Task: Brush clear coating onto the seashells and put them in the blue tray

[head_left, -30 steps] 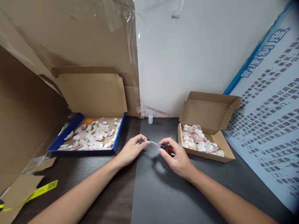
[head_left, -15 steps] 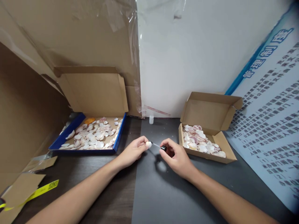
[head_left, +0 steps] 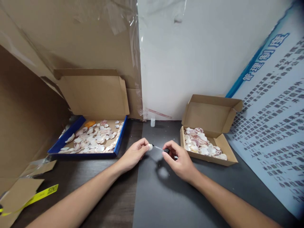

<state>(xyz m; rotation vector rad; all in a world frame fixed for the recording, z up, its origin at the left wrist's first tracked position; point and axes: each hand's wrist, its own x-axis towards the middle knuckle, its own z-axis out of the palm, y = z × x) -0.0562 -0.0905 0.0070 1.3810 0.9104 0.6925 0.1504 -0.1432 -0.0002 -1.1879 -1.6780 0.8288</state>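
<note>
Between thumb and fingers, my left hand (head_left: pixel 135 153) pinches a small pale seashell (head_left: pixel 150 147) above the middle of the table. My right hand (head_left: pixel 179 161) is closed around the black cap of a small brush applicator (head_left: pixel 166 151). Its thin clear stem points left, and the dark brush tip is at or very close to the shell; whether they touch I cannot tell. A small white bottle (head_left: pixel 152 122) stands upright behind the hands, close to the wall.
At the left, an open blue-sided box (head_left: pixel 122 136) holds many loose shells. An open brown cardboard box (head_left: pixel 209 158) with shells stands at the right. Cardboard pieces and a yellow strip (head_left: pixel 42 194) lie at the left front. A printed sheet (head_left: pixel 273 126) borders the right side.
The view has shifted slightly. Both hands keep their grips, and the brush tip stays close to the shell with only slight movement.
</note>
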